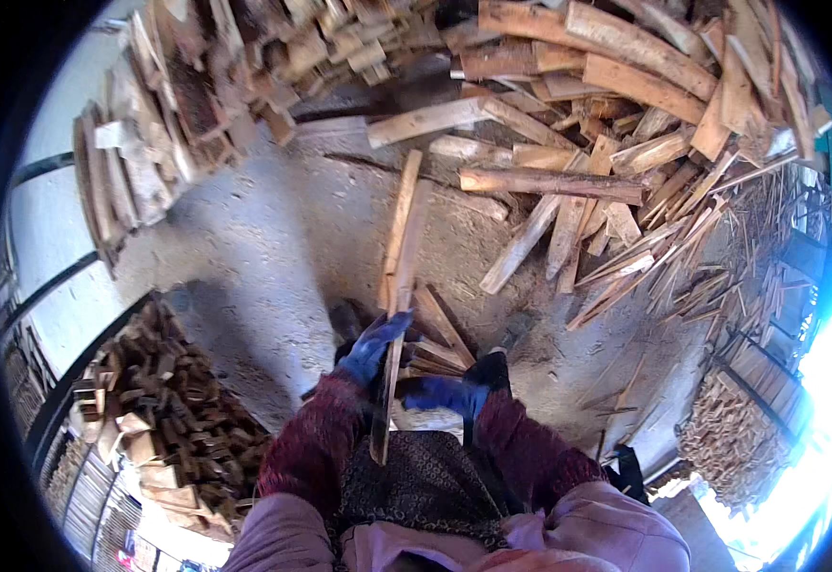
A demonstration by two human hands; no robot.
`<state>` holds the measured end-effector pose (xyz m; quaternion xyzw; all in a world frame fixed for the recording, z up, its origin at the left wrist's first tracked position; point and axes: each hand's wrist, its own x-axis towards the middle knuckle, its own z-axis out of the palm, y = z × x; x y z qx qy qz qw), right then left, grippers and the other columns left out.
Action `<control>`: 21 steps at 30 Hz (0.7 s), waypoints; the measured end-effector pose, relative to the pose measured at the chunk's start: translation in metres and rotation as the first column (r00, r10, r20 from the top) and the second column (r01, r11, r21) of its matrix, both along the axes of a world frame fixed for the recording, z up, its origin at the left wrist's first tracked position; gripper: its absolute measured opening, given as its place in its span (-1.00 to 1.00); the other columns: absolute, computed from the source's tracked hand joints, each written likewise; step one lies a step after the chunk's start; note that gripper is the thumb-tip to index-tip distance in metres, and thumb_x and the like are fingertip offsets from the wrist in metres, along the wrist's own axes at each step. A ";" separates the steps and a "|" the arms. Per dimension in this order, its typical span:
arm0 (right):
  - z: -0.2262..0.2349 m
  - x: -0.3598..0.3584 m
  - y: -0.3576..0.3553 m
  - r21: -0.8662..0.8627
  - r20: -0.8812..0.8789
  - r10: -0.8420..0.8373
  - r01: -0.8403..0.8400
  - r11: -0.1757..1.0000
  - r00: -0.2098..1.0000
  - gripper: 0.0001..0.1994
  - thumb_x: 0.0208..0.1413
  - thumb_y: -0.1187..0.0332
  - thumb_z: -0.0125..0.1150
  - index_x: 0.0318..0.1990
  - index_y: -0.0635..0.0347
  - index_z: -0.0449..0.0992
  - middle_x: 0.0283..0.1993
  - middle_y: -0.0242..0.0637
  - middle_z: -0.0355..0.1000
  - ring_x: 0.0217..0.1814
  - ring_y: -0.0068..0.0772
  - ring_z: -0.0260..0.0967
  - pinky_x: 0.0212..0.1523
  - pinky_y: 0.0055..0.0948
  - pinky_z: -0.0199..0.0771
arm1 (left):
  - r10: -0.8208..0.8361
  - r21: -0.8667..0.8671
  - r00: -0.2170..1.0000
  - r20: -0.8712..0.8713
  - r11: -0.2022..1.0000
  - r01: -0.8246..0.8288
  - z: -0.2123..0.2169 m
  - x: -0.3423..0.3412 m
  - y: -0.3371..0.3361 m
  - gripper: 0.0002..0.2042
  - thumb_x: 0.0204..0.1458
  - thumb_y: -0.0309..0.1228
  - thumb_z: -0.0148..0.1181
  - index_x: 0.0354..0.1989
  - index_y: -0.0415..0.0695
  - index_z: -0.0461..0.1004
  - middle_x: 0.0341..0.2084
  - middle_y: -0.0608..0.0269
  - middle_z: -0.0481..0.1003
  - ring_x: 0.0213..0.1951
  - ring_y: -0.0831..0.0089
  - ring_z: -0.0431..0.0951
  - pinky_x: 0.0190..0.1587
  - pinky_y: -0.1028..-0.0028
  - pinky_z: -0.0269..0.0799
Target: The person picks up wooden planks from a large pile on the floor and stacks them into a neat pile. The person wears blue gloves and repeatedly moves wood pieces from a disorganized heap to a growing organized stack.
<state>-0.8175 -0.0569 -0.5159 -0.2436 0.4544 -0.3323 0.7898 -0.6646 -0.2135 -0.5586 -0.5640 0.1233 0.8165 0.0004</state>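
Observation:
My left hand (370,349), in a blue glove, is on a long narrow wooden slat (394,374). The slat runs from my dark patterned apron (416,486) out over the floor, tilted slightly right at its far end. My right hand (443,393), also gloved in blue, is close to the right of the slat; motion smears its fingers, and I cannot see anything in its grasp. Another wooden slat (400,224) lies just left of the held one's far end. Beneath and beyond my hands are several short wooden pieces (443,324), partly hidden.
A loose heap of split wood (549,181) spreads across the far right, with thin splinters (692,276) at its edge. Stacked boards (216,76) stand at the far left. Short wood blocks (182,410) fill the near left. Dusty concrete floor (244,238) lies between.

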 end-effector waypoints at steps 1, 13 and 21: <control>-0.090 -0.019 0.039 0.376 0.398 -0.394 0.244 0.894 0.828 -0.43 0.41 0.07 -0.07 0.39 0.29 0.21 0.41 0.08 0.20 0.44 0.02 0.17 0.45 -0.10 0.18 | -0.030 0.017 0.999 0.036 0.999 0.029 -0.001 -0.007 0.018 -0.48 0.23 -0.03 0.15 0.27 -0.04 0.38 -0.31 0.35 0.43 -0.38 0.50 0.48 -0.34 0.46 0.44; -0.333 -0.336 -0.084 -0.036 -0.233 -0.954 0.979 0.202 0.188 -0.48 0.26 0.11 0.27 0.25 0.23 0.38 0.19 -0.19 0.43 0.16 -0.20 0.42 0.18 -0.23 0.43 | -0.021 0.002 0.996 0.086 1.000 0.021 -0.127 -0.044 0.043 -0.51 0.18 -0.13 0.29 0.15 -0.24 0.48 -0.19 0.23 0.54 -0.22 0.41 0.56 -0.12 0.40 0.50; -0.194 -0.152 0.090 0.243 -0.175 -0.706 0.725 0.644 0.686 -0.69 0.27 0.44 0.23 0.12 0.38 0.47 0.03 -0.21 0.50 0.07 -0.31 0.46 0.18 -0.32 0.43 | -0.396 -0.195 0.918 -0.024 0.902 0.384 -0.145 -0.111 0.123 -0.52 0.17 -0.24 0.32 0.20 -0.25 0.43 -0.02 0.28 0.53 -0.05 0.49 0.48 0.08 0.43 0.42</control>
